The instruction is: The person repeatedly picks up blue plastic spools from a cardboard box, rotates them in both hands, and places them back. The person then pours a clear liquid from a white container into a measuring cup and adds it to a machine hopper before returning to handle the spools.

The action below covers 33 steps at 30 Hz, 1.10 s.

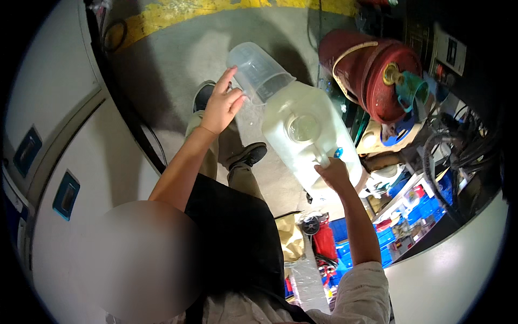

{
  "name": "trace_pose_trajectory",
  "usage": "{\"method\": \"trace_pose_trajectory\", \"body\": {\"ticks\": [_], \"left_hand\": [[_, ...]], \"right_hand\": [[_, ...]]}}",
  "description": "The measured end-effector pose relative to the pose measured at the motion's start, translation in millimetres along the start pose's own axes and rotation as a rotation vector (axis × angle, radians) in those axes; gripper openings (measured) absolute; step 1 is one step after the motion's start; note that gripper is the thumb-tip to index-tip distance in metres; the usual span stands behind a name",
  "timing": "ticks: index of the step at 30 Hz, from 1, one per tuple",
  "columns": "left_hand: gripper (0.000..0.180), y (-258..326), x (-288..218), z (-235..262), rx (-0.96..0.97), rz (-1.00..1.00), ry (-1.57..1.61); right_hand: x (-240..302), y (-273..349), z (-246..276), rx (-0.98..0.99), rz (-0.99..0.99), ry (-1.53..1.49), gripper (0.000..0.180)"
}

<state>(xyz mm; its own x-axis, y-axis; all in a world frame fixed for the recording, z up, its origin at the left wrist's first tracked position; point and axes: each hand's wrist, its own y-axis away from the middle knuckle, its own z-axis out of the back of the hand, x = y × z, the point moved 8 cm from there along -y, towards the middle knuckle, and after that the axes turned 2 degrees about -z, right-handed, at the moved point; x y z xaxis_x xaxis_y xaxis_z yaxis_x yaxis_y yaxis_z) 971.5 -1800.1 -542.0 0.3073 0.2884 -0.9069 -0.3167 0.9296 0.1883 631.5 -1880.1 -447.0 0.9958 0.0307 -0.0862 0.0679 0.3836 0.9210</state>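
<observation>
My left hand (220,106) is closed at the handle side of a clear plastic measuring jug (261,70), its fingers curled by the handle. The jug leans, with its rim against the near end of a large translucent plastic canister (291,116). My right hand (334,175) is wrapped around the moulded handle of that canister. A round neck or cap (303,128) shows on the canister's top; whether it is capped I cannot tell. No stream of liquid can be made out between canister and jug.
At the right a dark red bucket (350,65) carries a green funnel-like cup (413,90) on its lid. Black hoses (431,154) and blue bins (386,237) crowd the lower right. A pale cabinet (91,156) stands at the left. My shoes (245,155) are on the grey floor.
</observation>
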Motion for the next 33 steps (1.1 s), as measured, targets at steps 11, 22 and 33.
{"method": "trace_pose_trajectory", "body": {"ticks": [11,22,33], "left_hand": [[0.012,-10,-4,30,-0.108,-0.107,0.006],[0.010,-46,45,53,-0.138,-0.120,-0.015],[0.013,-52,79,46,-0.042,0.032,0.192]], "right_hand": [[57,-14,9,0.078,-0.006,0.059,0.053],[139,-22,18,0.103,0.058,-0.170,0.037],[135,-20,21,0.062,0.052,-0.011,0.052]]}}
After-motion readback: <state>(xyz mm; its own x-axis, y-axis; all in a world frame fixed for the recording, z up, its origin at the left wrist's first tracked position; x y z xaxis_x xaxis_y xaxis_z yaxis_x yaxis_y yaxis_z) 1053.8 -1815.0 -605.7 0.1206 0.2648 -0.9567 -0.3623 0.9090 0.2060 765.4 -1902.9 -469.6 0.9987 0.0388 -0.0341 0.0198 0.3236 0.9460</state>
